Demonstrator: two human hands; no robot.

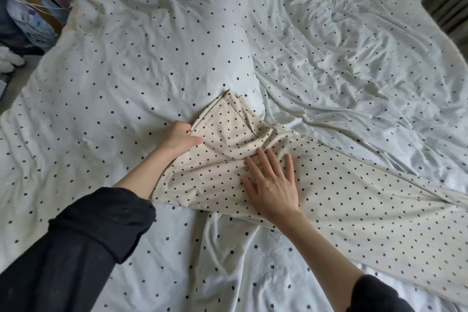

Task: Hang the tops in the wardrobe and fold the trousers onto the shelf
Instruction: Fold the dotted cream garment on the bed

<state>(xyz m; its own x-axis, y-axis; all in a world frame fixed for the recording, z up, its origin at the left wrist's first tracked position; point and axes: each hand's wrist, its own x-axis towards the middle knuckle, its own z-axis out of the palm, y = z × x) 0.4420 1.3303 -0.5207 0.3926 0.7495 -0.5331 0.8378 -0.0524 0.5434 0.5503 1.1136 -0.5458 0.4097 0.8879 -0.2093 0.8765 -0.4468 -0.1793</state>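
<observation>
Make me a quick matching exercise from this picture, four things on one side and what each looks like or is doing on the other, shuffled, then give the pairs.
Column one:
1. left hand
2. right hand
3. trousers
4. bed sheet

Column two:
A. white with sparse dark dots, rumpled
B. pressing flat, fingers spread
C. cream with dense dark dots, lying on the bed
D. pinching the waistband edge

Pairs: 1-D, 2-B, 3-C, 4-A

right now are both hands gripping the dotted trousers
No: the left hand pinches the edge of the cream dotted trousers, but the right hand lies flat on them with fingers spread.
</observation>
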